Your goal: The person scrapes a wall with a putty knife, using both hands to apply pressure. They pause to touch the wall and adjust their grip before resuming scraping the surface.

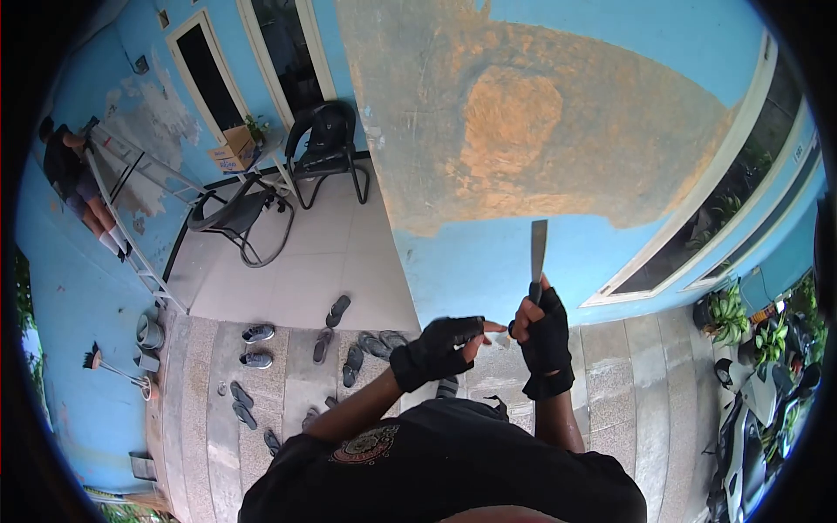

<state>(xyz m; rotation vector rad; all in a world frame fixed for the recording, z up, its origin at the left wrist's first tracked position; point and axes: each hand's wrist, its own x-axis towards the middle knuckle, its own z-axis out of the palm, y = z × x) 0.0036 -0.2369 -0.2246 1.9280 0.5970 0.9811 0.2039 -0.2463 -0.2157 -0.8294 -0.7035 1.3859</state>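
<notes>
My right hand, in a black fingerless glove, is wrapped round the dark handle of a scraper. Its flat metal blade points up, in front of the lower blue part of the wall. My left hand, gloved the same way, is beside it with the index finger stretched toward the right hand; nothing clear shows in it. Ahead, the blue wall has a large bare grey-brown area with a rough orange patch at its centre.
A person stands on a ladder at the left. Black chairs, a cardboard box and scattered footwear lie beyond my left hand. At right are a framed window, plants and a motorbike.
</notes>
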